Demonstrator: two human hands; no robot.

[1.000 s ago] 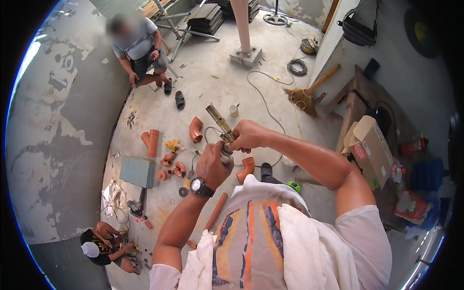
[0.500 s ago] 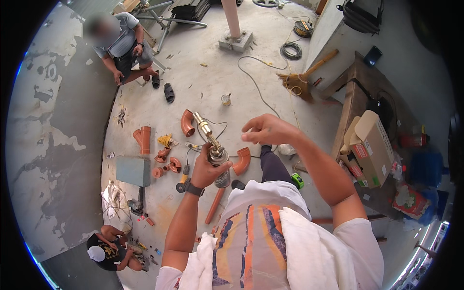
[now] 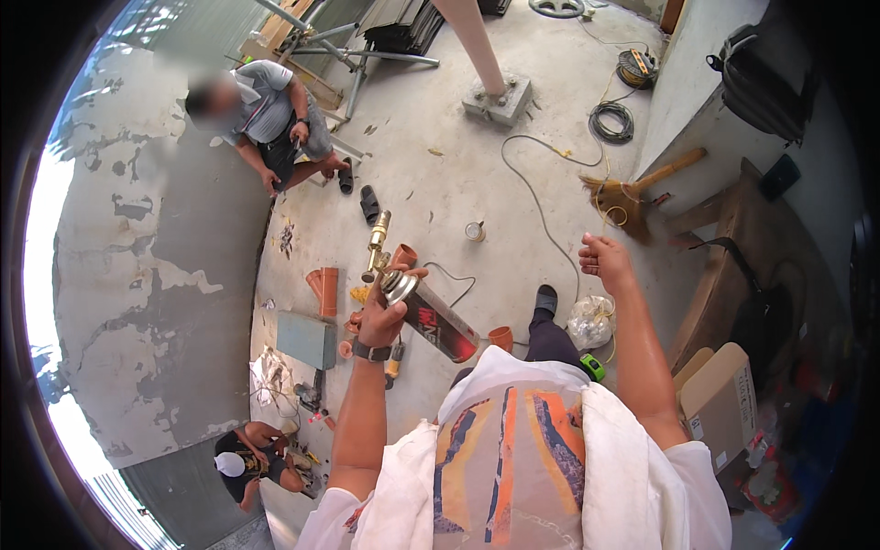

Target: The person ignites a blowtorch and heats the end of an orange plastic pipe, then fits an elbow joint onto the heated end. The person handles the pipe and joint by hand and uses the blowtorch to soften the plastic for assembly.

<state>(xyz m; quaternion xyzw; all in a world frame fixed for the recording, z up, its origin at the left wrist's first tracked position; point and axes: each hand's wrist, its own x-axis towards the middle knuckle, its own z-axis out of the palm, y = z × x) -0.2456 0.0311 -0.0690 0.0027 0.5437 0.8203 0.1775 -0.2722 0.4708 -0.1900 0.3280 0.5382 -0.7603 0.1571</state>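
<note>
Left hand (image 3: 383, 316) is clamped on a dark gas canister (image 3: 435, 321) with a brass torch head (image 3: 377, 244) on top; its long axis runs from lower right up toward the floor. Right hand (image 3: 602, 261), loosely curled and empty, hangs well apart to the right.

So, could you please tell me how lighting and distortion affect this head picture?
Head view: fisheye bends the wall edges toward the dark rim; daylight blows out the left edge; the gas canister in the left hand is sharp; the right hand stays evenly lit.
</note>
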